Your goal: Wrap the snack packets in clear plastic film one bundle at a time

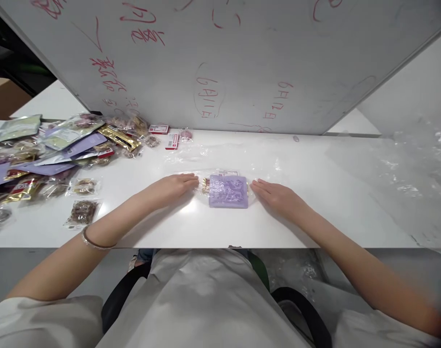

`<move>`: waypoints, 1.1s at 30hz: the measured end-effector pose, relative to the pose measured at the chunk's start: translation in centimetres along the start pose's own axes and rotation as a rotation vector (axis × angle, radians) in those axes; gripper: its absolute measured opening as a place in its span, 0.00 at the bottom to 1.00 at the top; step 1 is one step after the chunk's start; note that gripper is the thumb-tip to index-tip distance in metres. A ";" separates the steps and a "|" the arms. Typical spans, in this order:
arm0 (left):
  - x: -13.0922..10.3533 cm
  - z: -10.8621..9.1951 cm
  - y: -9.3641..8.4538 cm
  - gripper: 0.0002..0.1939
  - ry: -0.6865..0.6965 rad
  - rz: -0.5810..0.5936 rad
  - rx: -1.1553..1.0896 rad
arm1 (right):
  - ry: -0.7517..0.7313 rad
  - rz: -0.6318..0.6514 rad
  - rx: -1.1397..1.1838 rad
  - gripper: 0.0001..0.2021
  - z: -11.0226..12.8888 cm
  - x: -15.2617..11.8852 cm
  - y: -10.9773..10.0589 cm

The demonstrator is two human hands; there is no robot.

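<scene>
On the white table a purple packet lies inside a clear plastic bag, with a bit of gold wrapper showing at its left edge. My left hand rests flat to the left of the packet, fingers stretched out and touching the bag's film. On the other side my right hand lies with its fingers extended, its fingertips on the bag just off the packet's right edge. Neither hand grips anything. A white-and-red label shows partly behind the packet's top edge.
A pile of wrapped packets covers the table's left end. Two small red-and-white boxes stand near the whiteboard, which rises along the back. Clear plastic bags are heaped at right. A bagged brown item lies near my left forearm.
</scene>
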State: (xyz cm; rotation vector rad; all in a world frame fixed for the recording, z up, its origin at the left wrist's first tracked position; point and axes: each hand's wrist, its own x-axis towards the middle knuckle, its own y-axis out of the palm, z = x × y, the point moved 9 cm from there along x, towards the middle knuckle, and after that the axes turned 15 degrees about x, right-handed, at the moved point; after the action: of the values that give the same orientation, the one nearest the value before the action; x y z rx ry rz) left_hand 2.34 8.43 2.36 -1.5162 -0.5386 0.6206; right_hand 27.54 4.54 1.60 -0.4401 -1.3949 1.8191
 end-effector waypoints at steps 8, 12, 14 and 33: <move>-2.4 2.7 -1.5 0.18 -0.233 -0.033 -0.241 | 0.208 -0.080 0.178 0.13 -1.1 -0.2 -1.9; -2.0 3.3 -1.5 0.16 -0.326 -0.021 -0.312 | 0.371 -0.061 0.403 0.10 -1.9 0.9 -2.3; -1.5 3.7 -1.3 0.15 -0.375 -0.004 -0.371 | 0.450 -0.063 0.448 0.09 -2.7 1.5 -2.6; -0.8 8.7 1.2 0.14 -0.587 0.296 -0.051 | 0.769 0.147 -0.240 0.14 -8.5 0.8 -2.1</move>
State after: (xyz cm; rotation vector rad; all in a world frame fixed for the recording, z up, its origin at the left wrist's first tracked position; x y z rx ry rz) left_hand -4.13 14.27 1.17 -1.4654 -0.7818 1.3102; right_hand 33.62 10.83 0.80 -1.2415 -1.0390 1.3492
